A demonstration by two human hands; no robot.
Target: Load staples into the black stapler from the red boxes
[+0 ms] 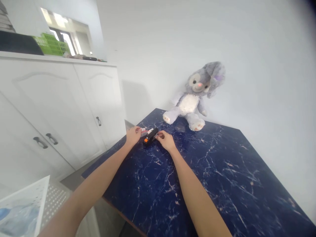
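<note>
A black stapler point(150, 137) with an orange patch at its near end lies on the dark blue marbled table, between my two hands. On its left, the fingers of my left hand point(133, 135) are closed on a small red-and-white box point(143, 132). My right hand point(166, 140) is close against the stapler's right side, thumb and forefinger pinched together. Something small and greyish shows at those fingertips, too small to name. Both forearms reach in over the table from the near side.
A grey plush rabbit point(189, 102) sits at the back of the table point(209, 171), against the white wall. White cabinets point(61, 112) stand to the left, with green baskets point(51, 44) on top. A white perforated basket point(45, 200) is at the lower left.
</note>
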